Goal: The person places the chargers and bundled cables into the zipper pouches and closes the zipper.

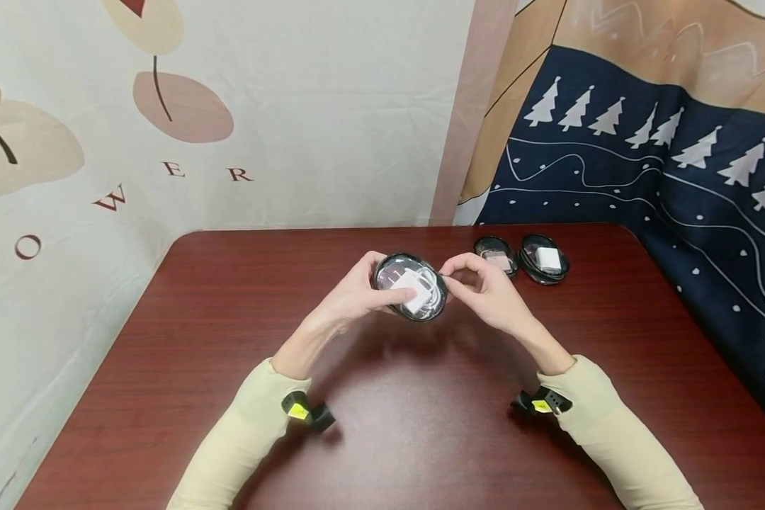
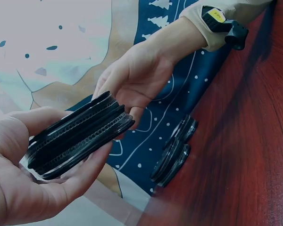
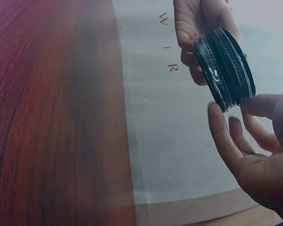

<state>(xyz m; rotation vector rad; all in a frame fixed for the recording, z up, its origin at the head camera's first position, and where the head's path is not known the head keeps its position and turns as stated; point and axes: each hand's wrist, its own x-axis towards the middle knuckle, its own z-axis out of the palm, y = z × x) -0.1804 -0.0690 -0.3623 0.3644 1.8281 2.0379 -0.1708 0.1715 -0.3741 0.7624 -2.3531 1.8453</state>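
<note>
A round, clear-topped zip pouch (image 1: 428, 309) with black edging is held tilted above the table. Inside it I see a white block, like a charger (image 1: 409, 285), and a coiled white cable. My left hand (image 1: 359, 289) grips the pouch from its left side, thumb across the clear face and fingers behind. At the opposite rim, thumb and forefinger of my right hand (image 1: 489, 294) pinch at the zipper's end, where the small pull is mostly hidden. The black zipper band (image 3: 228, 66) runs round the pouch's side and looks closed along the visible part.
Toward the back right of the brown table (image 1: 414, 425) lie two more round black-edged pouches, a smaller one (image 1: 494, 248) and a larger one (image 1: 544, 263) with a white block inside. Printed cloths (image 1: 331, 127) hang behind the table and along its right side.
</note>
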